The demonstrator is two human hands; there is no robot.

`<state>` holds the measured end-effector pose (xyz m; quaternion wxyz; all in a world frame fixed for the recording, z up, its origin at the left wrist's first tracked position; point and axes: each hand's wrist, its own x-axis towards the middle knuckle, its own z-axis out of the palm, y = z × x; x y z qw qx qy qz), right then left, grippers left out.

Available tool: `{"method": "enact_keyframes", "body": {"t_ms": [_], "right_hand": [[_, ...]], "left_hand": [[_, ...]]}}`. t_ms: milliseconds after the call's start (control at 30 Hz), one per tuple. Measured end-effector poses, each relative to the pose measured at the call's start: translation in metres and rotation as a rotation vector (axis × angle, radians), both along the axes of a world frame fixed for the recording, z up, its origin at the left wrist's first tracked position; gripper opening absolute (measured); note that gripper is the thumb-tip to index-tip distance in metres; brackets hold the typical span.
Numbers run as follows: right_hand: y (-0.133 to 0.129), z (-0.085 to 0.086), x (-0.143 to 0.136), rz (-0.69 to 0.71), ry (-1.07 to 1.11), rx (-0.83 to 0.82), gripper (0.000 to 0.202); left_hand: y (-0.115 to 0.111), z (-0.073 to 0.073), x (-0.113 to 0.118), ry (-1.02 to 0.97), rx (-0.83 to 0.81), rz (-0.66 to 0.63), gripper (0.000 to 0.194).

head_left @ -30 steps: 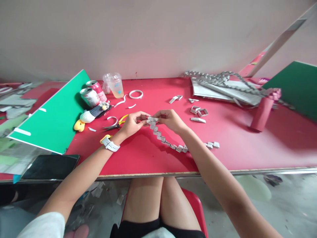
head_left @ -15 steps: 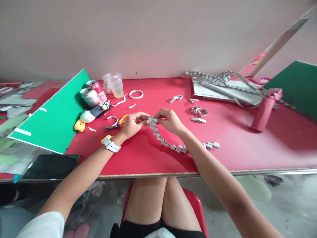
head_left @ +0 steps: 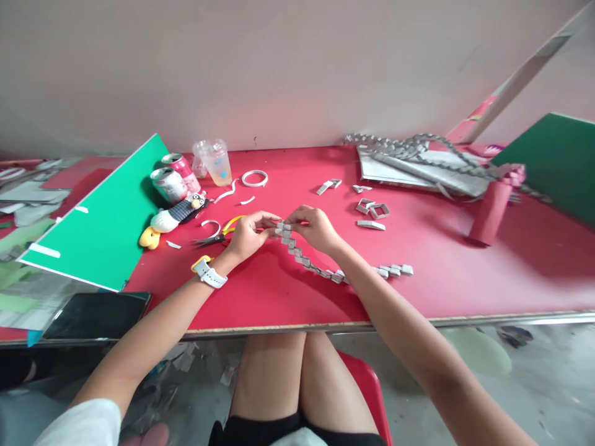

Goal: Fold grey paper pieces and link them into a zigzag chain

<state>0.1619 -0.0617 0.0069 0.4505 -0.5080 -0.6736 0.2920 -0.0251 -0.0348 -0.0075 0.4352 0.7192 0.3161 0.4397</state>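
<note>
Paper-link chain (head_left: 298, 253) trails across red table (head_left: 260, 291), far end R., near end pinched by L hand (head_left: 248, 235) & R hand (head_left: 318, 229); grip barely changed vs. 1 sec. ago, work apparently staying there.

I can pass in front of the paper chain (head_left: 299, 254), but scissors (head_left: 218, 238) left of it and folded pieces (head_left: 370, 225) behind it obstruct.

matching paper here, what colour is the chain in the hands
The chain is pale grey, shown in the head view.
</note>
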Motion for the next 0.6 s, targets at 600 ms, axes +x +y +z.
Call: {"method": "enact_keyframes", "body": {"t_ms": [600], "right_hand": [[0.001, 0.006, 0.009, 0.081, 0.055, -0.099, 0.009]], "left_hand": [[0.006, -0.004, 0.003, -0.073, -0.119, -0.012, 0.042]]}}
